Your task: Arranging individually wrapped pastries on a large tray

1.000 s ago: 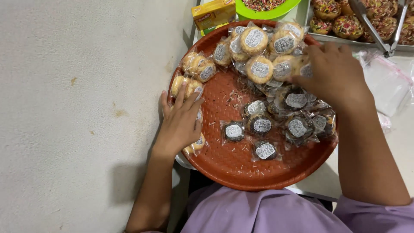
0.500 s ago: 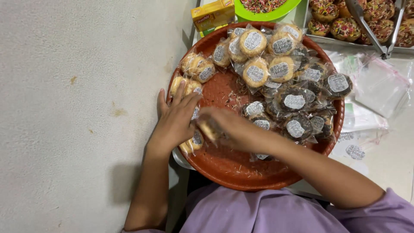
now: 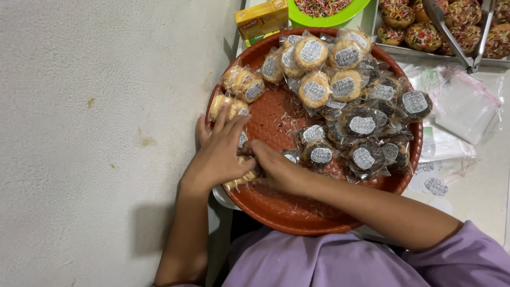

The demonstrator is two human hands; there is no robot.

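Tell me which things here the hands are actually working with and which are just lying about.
In hand:
left hand
right hand
wrapped pale cookie pinched between both hands
round red tray
other wrapped cookies on the tray

Lying about:
yellow box
green bowl of sprinkles
metal tongs
empty clear bags

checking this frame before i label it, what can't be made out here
Head view, the only one:
- Wrapped cookie under the left hand and right hand: mostly covered by both.
- Tongs: handles cut off by the top edge.
- Sprinkle bowl and tray of sprinkled cookies: cropped at the top.
- Tray near rim: partly hidden by the right forearm.
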